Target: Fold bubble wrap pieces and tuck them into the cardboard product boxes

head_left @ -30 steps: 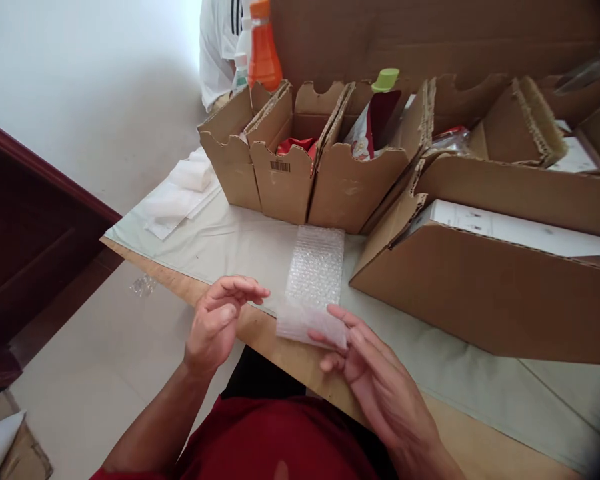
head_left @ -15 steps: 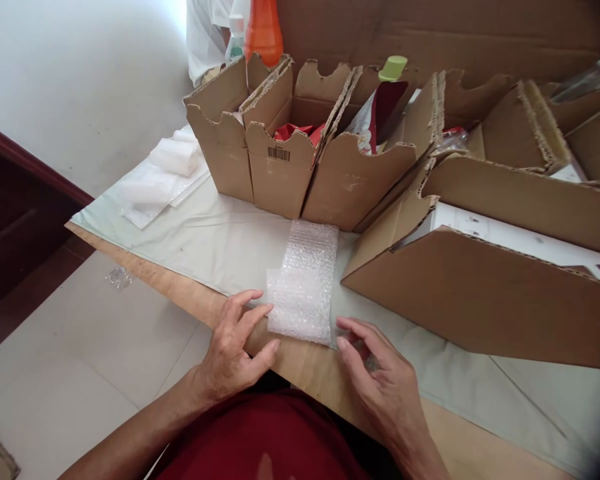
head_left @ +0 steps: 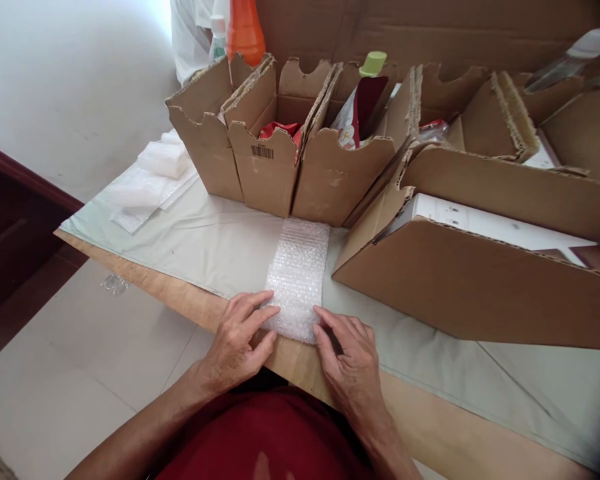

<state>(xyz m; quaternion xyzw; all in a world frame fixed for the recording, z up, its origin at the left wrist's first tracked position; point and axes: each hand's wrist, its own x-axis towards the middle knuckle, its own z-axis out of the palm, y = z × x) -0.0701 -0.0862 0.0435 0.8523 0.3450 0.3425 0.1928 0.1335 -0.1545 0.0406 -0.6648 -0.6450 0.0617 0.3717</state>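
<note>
A clear sheet of bubble wrap (head_left: 300, 267) lies on the cloth near the table's front edge, its near end looking thicker, as if doubled. My left hand (head_left: 245, 333) rests at its near left corner, with the fingertips touching the edge and the thumb apart. On the opposite side, my right hand (head_left: 347, 353) has its index finger and thumb at the near right corner, the fingers loosely curved and apart. Neither hand grips the wrap. Whether the near layer is a fold or a separate piece I cannot tell.
Cardboard bins (head_left: 267, 173) holding bags and packets line the back. A larger cardboard bin (head_left: 480, 287) with a white box inside stands to the right. Rolled and flat packing wrap (head_left: 163, 160) lies at the back left. The table edge (head_left: 145, 270) drops to a tiled floor.
My right hand has moved left and now touches the wrap's edge. The near layer, set off to the left before, now lines up with the sheet below. The view has shifted slightly.
</note>
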